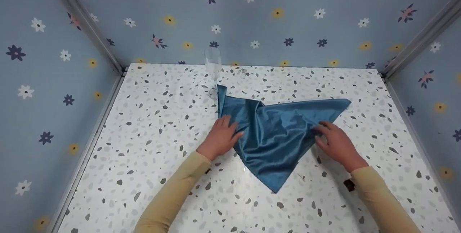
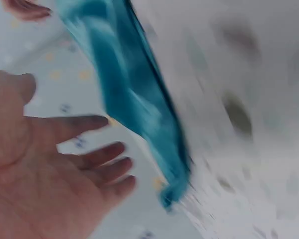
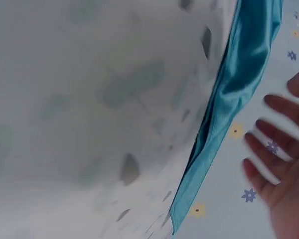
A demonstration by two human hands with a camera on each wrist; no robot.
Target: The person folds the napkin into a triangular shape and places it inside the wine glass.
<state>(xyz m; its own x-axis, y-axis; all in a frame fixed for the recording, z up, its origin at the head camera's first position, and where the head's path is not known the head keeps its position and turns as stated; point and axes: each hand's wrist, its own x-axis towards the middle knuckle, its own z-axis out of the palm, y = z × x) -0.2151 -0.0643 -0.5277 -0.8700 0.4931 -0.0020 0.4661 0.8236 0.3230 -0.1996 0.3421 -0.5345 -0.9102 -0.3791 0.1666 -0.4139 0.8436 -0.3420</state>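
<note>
A shiny teal satin cloth [image 1: 277, 128] lies rumpled on the speckled tabletop, one corner pointing toward the person and another stretching out to the right. My left hand [image 1: 220, 137] is over its left edge, and in the left wrist view the fingers [image 2: 109, 159] are extended and spread beside the cloth [image 2: 124, 74]. At the cloth's right side is my right hand [image 1: 335, 141]. The right wrist view has that hand's fingers [image 3: 274, 144] spread apart, with a gap between them and the cloth [image 3: 244, 64].
A clear drinking glass [image 1: 213, 65] stands at the back of the table [image 1: 151, 117], just behind the cloth's upper left corner. Blue flower-patterned panels [image 1: 248, 20] enclose the table at the back and both sides.
</note>
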